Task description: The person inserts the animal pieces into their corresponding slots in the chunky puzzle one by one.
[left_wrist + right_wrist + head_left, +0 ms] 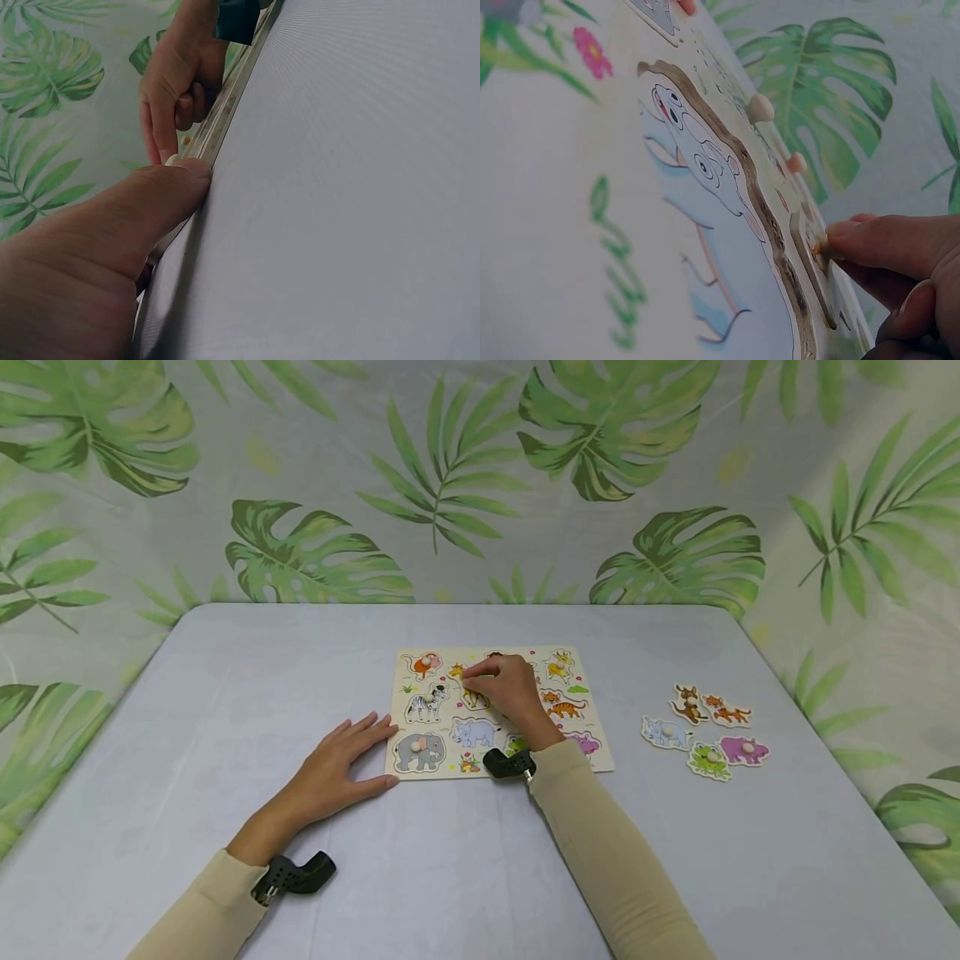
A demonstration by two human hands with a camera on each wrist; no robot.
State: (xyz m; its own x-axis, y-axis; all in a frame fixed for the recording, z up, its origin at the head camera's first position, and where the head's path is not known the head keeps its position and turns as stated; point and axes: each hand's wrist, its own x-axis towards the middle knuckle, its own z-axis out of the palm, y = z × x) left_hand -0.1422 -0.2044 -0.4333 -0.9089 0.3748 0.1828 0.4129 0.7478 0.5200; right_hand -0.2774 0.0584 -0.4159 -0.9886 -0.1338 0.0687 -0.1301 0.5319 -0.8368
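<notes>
A wooden animal puzzle board (pixel 603 757) lies on the table. My right hand (pixel 512 687) is over its upper middle, thumb and forefinger pinching the giraffe puzzle piece (pixel 474 699). In the right wrist view this piece (pixel 810 262) stands slightly tilted at the board's surface; whether it is fully seated I cannot tell. My left hand (pixel 327 770) rests at the board's left edge with fingers spread, its thumb (pixel 161 199) touching the edge. Around the giraffe are a zebra piece (pixel 426 704), a monkey piece (pixel 425 666) and a printed rhino recess (pixel 474 732). My right hand hides part of the top row.
Right of the board lie several loose pieces: a kangaroo (pixel 688 705), a tiger or fox-like animal (pixel 726 710), a rhino (pixel 666 732), a frog (pixel 708 761) and a hippo (pixel 744 750). An elephant piece (pixel 420 752) sits at the board's lower left. Leaf-patterned cloth (pixel 480 568) hangs behind the table.
</notes>
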